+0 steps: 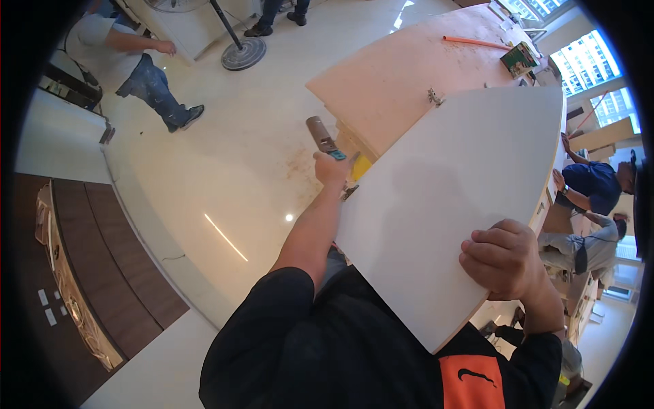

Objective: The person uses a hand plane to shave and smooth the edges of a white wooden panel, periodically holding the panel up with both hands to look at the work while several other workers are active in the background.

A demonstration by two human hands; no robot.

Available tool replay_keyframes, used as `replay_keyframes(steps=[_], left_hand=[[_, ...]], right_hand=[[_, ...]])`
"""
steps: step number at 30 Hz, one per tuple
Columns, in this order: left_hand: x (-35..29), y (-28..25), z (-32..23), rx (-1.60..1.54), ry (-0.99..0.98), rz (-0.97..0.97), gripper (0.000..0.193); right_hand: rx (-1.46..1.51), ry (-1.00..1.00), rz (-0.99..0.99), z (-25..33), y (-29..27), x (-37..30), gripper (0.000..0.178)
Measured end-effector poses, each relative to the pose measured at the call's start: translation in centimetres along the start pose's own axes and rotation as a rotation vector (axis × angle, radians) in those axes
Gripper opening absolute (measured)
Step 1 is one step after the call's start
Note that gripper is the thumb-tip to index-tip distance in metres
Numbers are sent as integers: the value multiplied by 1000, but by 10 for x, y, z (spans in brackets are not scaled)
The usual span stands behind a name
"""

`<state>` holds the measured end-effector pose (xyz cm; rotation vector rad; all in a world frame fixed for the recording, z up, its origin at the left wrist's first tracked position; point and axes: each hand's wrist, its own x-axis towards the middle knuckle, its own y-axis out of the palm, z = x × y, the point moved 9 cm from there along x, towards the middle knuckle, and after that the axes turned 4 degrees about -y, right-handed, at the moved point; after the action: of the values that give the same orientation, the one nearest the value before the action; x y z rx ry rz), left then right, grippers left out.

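A large white panel [449, 191] lies in front of my body, tilted across the view, with a metal hinge [350, 193] at its left edge and another hinge [434, 99] at its far corner. My right hand [503, 260] grips the panel's right edge, fingers curled over its face. Beyond the panel's left edge, my left hand [332, 168] is closed around a brown cylindrical tool with a teal part [321, 138], whose exact kind I cannot make out. Something yellow [361, 168] shows between that hand and the panel.
A pinkish board-topped bench [388, 78] carries an orange tube [477, 42] and a green box [519, 60]. One person [153, 82] walks at the far left; others [593, 184] work at the right. A fan stand [243, 54] stands on the glossy floor. Dark brown panels [102, 232] lie at left.
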<state>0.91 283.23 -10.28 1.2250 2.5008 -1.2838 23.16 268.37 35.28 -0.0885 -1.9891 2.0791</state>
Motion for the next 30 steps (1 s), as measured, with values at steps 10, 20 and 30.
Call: replay_keyframes(steps=[10, 20, 30], left_hand=[[12, 90, 101, -409, -502, 298, 53], [-18, 66, 84, -809, -627, 540, 36], [-17, 50, 75, -1022, -350, 478, 29]], right_hand=[[-49, 178, -5, -21, -1, -45, 25], [-77, 753, -271, -50, 4, -104, 48], [103, 1045, -355, -54, 17, -193, 99]])
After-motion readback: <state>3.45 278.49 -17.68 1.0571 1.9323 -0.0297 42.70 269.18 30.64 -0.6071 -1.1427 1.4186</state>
